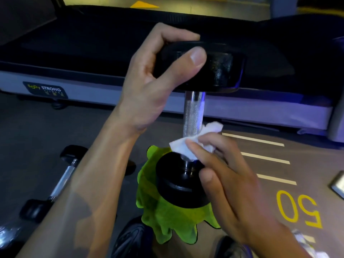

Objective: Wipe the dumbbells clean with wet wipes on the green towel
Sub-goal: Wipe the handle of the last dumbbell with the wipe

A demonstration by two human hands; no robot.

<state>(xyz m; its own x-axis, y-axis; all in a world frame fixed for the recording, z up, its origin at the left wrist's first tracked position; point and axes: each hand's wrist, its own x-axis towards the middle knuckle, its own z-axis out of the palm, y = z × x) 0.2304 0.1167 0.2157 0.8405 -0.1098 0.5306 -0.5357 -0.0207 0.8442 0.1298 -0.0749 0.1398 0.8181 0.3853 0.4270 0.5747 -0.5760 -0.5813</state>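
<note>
Grey gym flooring lies under us, where the green towel carries our dumbbell on end, long axis vertical. Our right hand pinches a wet wipe against the lower handle. Higher, our left hand clamps the top head. Beyond runs a treadmill.
</note>
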